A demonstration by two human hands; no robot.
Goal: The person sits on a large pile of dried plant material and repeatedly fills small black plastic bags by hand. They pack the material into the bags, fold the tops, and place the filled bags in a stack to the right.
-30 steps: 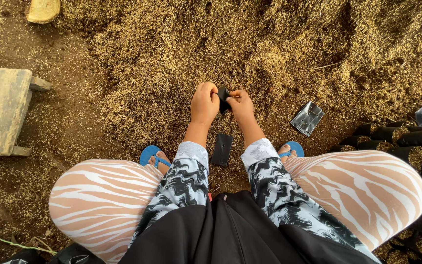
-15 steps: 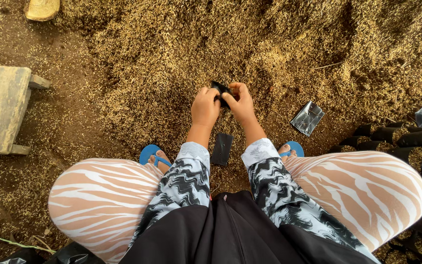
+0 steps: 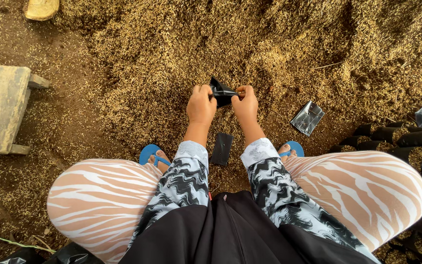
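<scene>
Two hands [image 3: 223,102], black bag [image 3: 221,91] pinched between

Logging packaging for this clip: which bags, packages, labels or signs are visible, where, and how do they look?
Small black bag: pinched between both hands, crumpled.
Flat black bag: on the ground between the forearms, rectangular.
Shiny dark bag: on the husks to the right, flat.
Filled black bags: rows at the right edge.
No labels, signs or screens.

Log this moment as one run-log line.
left hand: grips small black bag | right hand: grips same bag | below: husk pile | nearby: flat black bags, wooden stool
</scene>
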